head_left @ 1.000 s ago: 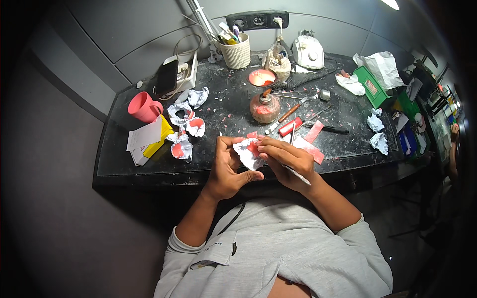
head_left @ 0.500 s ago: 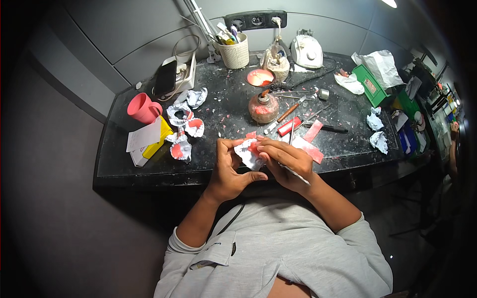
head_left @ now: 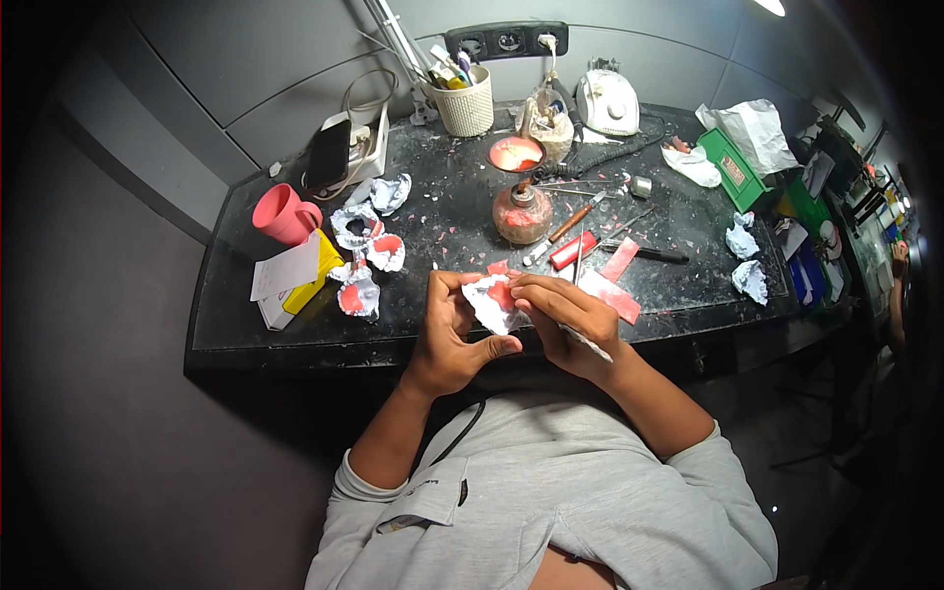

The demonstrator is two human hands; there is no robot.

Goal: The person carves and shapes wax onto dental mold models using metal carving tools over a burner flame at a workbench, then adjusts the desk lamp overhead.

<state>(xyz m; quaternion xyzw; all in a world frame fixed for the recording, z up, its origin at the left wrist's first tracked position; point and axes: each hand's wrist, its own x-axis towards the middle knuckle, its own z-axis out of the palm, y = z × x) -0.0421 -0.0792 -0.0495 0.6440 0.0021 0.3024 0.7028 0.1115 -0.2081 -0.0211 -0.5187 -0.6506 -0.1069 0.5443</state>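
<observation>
Desk, black and crumb-strewn (head_left: 438,208), spans mid-frame. My left hand (head_left: 442,339) cups a jagged white plaster-looking cast (head_left: 484,307) at centre, my right hand's (head_left: 572,317) fingers against it, also holding a slim pale tool (head_left: 592,345). Part-done, I'd guess: pink patch (head_left: 501,294) on, white elsewhere; can't tell what's left.

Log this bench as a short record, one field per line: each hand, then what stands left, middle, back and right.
Left hand: holds a white cast with a pink patch
Right hand: grips a thin tool, fingertips at the cast
Left: pink mug, dark phone
Middle: round burner, pink strips
Back: pale cup of brushes and pens
Right: green box, crumpled paper
</observation>
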